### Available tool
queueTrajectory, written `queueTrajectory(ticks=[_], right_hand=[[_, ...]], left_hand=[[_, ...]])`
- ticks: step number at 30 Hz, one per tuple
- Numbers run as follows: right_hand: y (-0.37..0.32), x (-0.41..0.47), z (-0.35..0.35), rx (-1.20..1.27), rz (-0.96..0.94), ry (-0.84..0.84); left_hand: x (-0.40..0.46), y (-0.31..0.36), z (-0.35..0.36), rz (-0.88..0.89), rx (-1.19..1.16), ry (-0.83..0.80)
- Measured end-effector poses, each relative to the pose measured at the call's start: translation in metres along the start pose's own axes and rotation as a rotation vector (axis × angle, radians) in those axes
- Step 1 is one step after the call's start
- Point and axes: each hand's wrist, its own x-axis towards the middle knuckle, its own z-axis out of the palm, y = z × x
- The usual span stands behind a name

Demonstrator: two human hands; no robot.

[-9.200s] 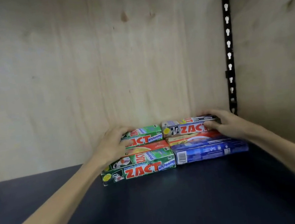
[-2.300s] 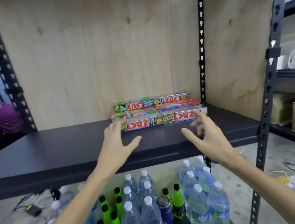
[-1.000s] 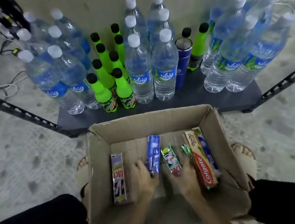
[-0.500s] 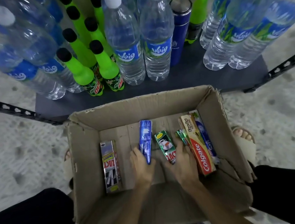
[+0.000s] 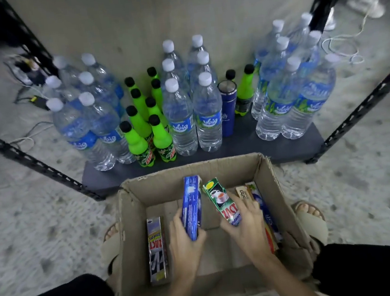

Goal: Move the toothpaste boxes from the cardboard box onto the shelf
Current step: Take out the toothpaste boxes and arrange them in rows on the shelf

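Low in the frame, inside the cardboard box (image 5: 135, 229), the left hand (image 5: 185, 245) grips a blue toothpaste box (image 5: 191, 204); the right hand (image 5: 245, 225) grips a green one (image 5: 221, 201).

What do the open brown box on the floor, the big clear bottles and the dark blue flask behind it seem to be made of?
Open brown box: corrugated cardboard, matte, with torn, creased edges. Big clear bottles: thin transparent plastic, glossy, ribbed walls, white screw caps. Dark blue flask: probably coated metal, going by its silvery, shiny lid rim; the body could also be plastic.
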Motion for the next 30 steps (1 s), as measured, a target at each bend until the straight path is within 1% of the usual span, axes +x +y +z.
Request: queueTrajectory(ticks=[4, 6, 10, 15, 19, 23, 26, 30], right_hand=[[-0.018, 0.006, -0.041, -0.048, -0.113, 0.062], [-0.03, 0.01, -0.063, -0.051, -0.17, 0.099], [-0.059, 0.025, -0.115, 0.038, -0.278, 0.167], [-0.108, 0.045, -0.206, 0.098, -0.426, 0.188], [-0.151, 0.06, -0.28, 0.094, -0.521, 0.213], [-0.191, 0.07, -0.345, 0.135, -0.536, 0.187], [-0.212, 0.083, -0.381, 0.118, -0.573, 0.232], [-0.232, 0.101, -0.423, 0.104, -0.588, 0.237]], left_hand=[[-0.007, 0.028, -0.035, 0.147, 0.003, 0.087], [-0.013, 0.047, -0.053, 0.209, -0.047, 0.121], [-0.018, 0.09, -0.088, 0.323, -0.11, 0.2], [-0.018, 0.16, -0.141, 0.446, -0.088, 0.245], [-0.019, 0.215, -0.186, 0.575, -0.104, 0.259], [-0.02, 0.274, -0.227, 0.673, -0.1, 0.282], [-0.018, 0.314, -0.248, 0.715, -0.131, 0.292], [-0.012, 0.36, -0.27, 0.766, -0.138, 0.288]])
